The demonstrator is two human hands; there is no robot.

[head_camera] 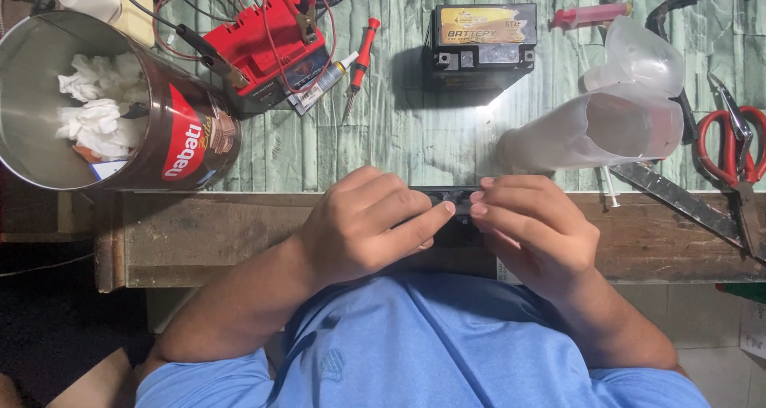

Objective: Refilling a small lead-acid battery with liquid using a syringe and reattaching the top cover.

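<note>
Bright light pools mid-worktop (383, 149), glaring pale below the black battery (481, 45), which throws a short dark shadow. Lower left corner sinks into gloom. Focus is crisp; edges bend slightly.

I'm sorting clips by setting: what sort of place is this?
Likely a small battery repair bench: a black battery, a red battery with clip leads, a red screwdriver, red-handled scissors.

At far left, a metal tin (120, 105) stuffed with white rags (96, 109); beside it, a red battery (267, 45) tangled in wires, then a red screwdriver (359, 61). Toward the middle, a black battery (483, 41). To the right, cut plastic bottles (606, 113), a syringe (590, 15), red-handled scissors (730, 157).
</note>
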